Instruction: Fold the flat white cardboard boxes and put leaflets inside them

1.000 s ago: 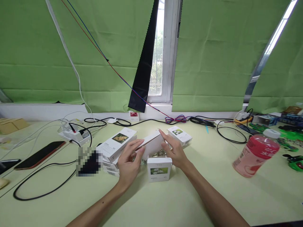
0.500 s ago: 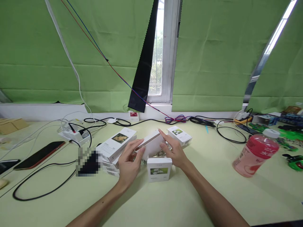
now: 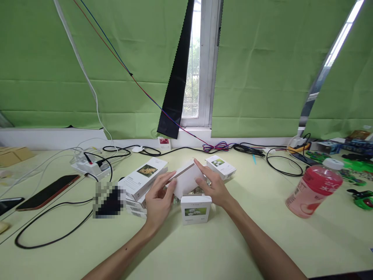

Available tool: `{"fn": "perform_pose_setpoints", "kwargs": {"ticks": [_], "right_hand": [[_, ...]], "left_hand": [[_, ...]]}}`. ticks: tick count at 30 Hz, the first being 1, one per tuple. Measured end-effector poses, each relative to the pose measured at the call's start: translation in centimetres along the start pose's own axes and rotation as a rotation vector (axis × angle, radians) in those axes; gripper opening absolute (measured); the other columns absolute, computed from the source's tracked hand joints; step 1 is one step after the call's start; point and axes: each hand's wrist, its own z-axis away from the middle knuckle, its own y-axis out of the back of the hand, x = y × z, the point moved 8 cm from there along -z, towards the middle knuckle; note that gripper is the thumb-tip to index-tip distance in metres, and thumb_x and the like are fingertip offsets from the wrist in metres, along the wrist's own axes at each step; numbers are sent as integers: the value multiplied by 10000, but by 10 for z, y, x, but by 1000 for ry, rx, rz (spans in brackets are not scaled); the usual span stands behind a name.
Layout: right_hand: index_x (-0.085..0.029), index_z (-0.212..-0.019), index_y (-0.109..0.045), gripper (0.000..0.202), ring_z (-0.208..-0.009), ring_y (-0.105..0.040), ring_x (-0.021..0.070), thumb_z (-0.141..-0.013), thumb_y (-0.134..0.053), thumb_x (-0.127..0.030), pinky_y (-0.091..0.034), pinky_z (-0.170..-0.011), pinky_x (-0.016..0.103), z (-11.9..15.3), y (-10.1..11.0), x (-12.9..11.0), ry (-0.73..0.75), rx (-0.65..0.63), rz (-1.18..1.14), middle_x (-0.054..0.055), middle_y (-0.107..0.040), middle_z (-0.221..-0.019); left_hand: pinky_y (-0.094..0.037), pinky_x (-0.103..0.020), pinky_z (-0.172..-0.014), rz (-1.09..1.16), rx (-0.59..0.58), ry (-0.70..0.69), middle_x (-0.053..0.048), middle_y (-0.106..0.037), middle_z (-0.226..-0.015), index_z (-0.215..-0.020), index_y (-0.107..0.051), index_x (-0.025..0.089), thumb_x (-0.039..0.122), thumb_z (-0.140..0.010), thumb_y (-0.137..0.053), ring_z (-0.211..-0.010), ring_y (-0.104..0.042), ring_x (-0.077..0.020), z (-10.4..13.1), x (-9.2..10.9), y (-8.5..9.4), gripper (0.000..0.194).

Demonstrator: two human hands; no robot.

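Observation:
Between my two hands a white box [image 3: 186, 179] is held tilted, its plain side facing me. My left hand [image 3: 159, 198] grips its left edge with thumb and fingers. At the upper right edge, my right hand [image 3: 214, 184] closes on the same box. Right in front of it a small white box with a flower picture [image 3: 196, 212] stands upright. Some small items, partly hidden, show behind that one. A stack of white boxes [image 3: 144, 177] lies beside my left hand, the top one with a yellow flower picture. Another white box [image 3: 220, 167] lies beyond my right hand.
A pink bottle [image 3: 314, 190] stands at the right, with green parts [image 3: 359, 200] past it. Black cables [image 3: 247, 149] run along the back. Phones [image 3: 48, 192] and a white power strip [image 3: 90, 167] are on the left. A pixelated patch hides something beside the stack.
The held box has tilted very slightly between my hands. Both hands keep almost the same place, and the other things stay where they were.

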Motion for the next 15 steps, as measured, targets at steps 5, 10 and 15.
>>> {"fn": "perform_pose_setpoints", "kwargs": {"ticks": [5, 10, 15], "right_hand": [[-175, -1550, -398, 612, -993, -574, 250, -995, -495, -412, -473, -918, 398, 0, -1, 1, -22, -22, 2, 116, -654, -1154], [-187, -1559, -381, 622, -996, -567, 253, -991, -497, -414, -472, -918, 404, 0, -1, 1, -29, -33, 8, 110, -649, -1142], [-195, -1564, -371, 630, -995, -569, 254, -990, -497, -421, -473, -921, 406, -1, -2, 2, -41, -43, 13, 106, -650, -1130]], "left_hand": [[-426, -169, -382, -3, -4, 9, -42, -655, -1097, -1095, -770, 284, 372, -892, -699, -474, -471, -21, 0, -2, 0, 232], [-426, -172, -375, -3, -5, 16, -43, -657, -1092, -1090, -771, 285, 387, -887, -702, -472, -487, -26, 0, -2, 1, 238], [-422, -170, -373, -19, -12, 7, -45, -656, -1095, -1090, -771, 287, 384, -889, -700, -498, -504, -38, -1, -2, 0, 234]]}}
